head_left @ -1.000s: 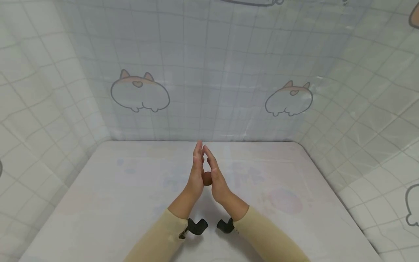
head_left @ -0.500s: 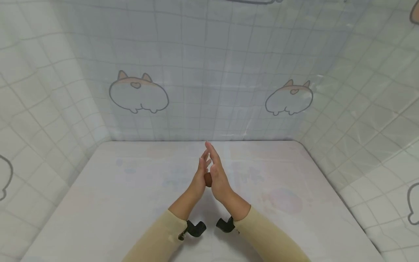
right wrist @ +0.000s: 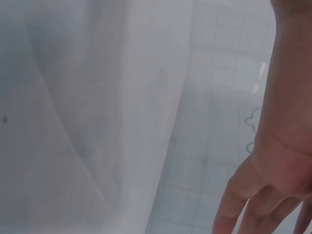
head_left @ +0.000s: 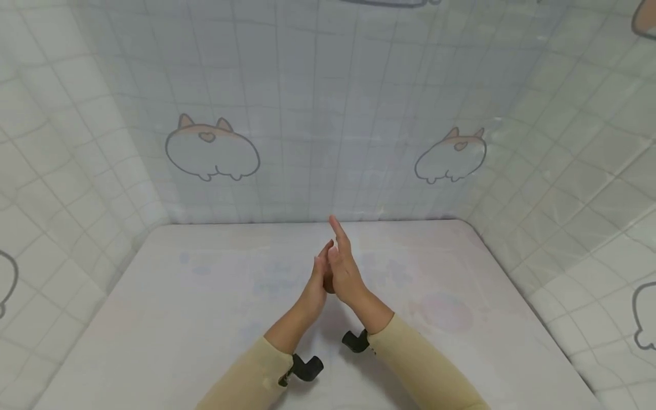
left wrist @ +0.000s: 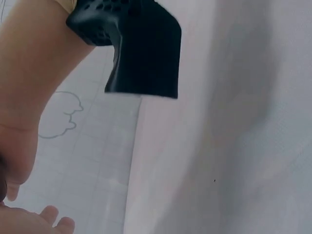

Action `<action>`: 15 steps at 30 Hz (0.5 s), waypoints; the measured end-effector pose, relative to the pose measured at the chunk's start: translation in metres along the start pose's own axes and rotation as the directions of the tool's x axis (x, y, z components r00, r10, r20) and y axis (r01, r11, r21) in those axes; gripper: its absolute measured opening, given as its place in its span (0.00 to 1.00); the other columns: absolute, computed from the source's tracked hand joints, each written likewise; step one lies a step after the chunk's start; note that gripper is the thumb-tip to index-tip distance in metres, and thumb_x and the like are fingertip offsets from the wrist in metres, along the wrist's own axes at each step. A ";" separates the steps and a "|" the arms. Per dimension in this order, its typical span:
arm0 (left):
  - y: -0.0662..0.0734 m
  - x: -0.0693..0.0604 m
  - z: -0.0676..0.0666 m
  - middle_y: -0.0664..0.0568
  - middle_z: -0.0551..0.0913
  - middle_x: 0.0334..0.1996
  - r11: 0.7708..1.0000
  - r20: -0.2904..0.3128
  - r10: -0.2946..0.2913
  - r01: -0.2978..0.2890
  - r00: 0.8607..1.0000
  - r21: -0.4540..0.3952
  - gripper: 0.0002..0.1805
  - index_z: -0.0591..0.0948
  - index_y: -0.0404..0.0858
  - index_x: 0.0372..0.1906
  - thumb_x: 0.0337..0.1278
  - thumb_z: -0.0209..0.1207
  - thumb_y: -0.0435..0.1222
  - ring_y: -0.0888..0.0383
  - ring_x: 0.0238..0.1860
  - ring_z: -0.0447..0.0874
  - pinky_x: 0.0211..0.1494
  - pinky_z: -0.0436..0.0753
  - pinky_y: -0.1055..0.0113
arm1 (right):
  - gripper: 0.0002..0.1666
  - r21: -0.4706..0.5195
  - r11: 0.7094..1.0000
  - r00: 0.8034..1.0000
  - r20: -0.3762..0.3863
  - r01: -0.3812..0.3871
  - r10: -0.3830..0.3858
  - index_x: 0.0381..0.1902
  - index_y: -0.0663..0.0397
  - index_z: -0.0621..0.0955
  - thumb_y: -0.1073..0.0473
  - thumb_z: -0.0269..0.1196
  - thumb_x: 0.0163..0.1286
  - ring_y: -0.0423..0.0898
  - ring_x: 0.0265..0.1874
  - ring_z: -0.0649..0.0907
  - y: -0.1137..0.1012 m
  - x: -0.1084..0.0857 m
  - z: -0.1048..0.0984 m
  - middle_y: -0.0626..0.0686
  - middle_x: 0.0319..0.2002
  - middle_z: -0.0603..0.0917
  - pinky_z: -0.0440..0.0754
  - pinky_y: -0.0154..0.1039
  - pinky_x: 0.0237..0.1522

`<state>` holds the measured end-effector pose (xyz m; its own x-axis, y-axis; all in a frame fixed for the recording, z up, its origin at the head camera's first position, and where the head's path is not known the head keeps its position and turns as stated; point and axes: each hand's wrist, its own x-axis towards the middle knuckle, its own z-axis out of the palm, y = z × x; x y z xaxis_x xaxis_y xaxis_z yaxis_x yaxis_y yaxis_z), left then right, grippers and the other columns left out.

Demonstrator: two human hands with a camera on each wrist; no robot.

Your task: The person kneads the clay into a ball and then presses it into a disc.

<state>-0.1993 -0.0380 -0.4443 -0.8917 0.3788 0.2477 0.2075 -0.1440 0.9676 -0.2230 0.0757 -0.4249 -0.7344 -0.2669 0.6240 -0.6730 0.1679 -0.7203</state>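
Observation:
Between the two palms sits a small brown ball [head_left: 329, 285], mostly hidden by the hands in the head view. My left hand [head_left: 314, 289] presses on it from the left with straight fingers. On the other side the flat right hand [head_left: 348, 276] touches it, its fingertips reaching farther forward than the left ones. Only a dark edge of the ball [left wrist: 2, 183] shows beside the left hand [left wrist: 17, 153] in the left wrist view. The right wrist view has the right hand's extended fingers [right wrist: 231, 207]; the ball is out of sight there.
A white table [head_left: 169, 319] with faint coloured patches lies below the hands. Grid-patterned curtains [head_left: 328, 114] with cartoon animals stand at the back and both sides. Black camera mounts [head_left: 307, 368] stick out from the cream sleeves [head_left: 251, 373].
The palms have slid against each other: the right hand has moved forward past the left, whose fingertips have drawn back. The ball stays between them, now more covered.

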 end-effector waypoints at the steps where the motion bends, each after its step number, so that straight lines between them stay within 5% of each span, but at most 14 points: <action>1: 0.000 0.000 0.000 0.46 0.47 0.80 1.000 0.007 0.005 -0.005 1.000 -0.018 0.50 0.40 0.46 0.82 0.63 0.15 0.73 0.46 0.71 0.55 0.69 0.56 0.44 | 0.52 -0.015 1.000 1.000 -0.002 -0.012 0.012 0.82 0.46 0.46 0.21 0.30 0.72 0.52 0.77 0.51 0.001 0.000 0.000 0.53 0.80 0.47 0.53 0.66 0.70; 8: 0.004 -0.002 -0.001 0.41 0.42 0.80 0.991 0.027 0.081 -0.078 0.996 -0.112 0.52 0.36 0.42 0.81 0.64 0.18 0.73 0.39 0.76 0.47 0.72 0.48 0.39 | 0.50 -0.045 0.996 0.997 0.003 -0.073 0.073 0.82 0.39 0.45 0.21 0.29 0.72 0.49 0.77 0.50 0.007 0.004 -0.005 0.47 0.80 0.46 0.54 0.70 0.68; 12: 0.008 -0.002 -0.003 0.46 0.33 0.80 0.975 0.020 0.137 -0.131 0.990 -0.177 0.48 0.37 0.40 0.81 0.70 0.19 0.68 0.40 0.78 0.38 0.72 0.33 0.34 | 0.48 -0.016 0.997 0.997 0.016 -0.078 0.079 0.82 0.39 0.45 0.22 0.28 0.73 0.48 0.78 0.47 0.015 0.004 -0.008 0.46 0.80 0.45 0.51 0.69 0.69; 15: 0.012 -0.002 -0.004 0.48 0.34 0.80 0.967 0.009 0.169 -0.164 0.986 -0.194 0.47 0.38 0.41 0.81 0.70 0.20 0.68 0.41 0.79 0.38 0.73 0.34 0.35 | 0.49 0.001 0.995 0.994 0.026 -0.102 0.102 0.82 0.37 0.45 0.20 0.28 0.72 0.47 0.78 0.46 0.020 0.003 -0.007 0.45 0.80 0.44 0.49 0.68 0.70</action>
<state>-0.1964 -0.0443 -0.4333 -0.8400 0.3574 0.4082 0.2692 -0.3787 0.8855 -0.2390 0.0850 -0.4357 -0.7968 -0.2725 0.5393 -0.5944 0.1932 -0.7806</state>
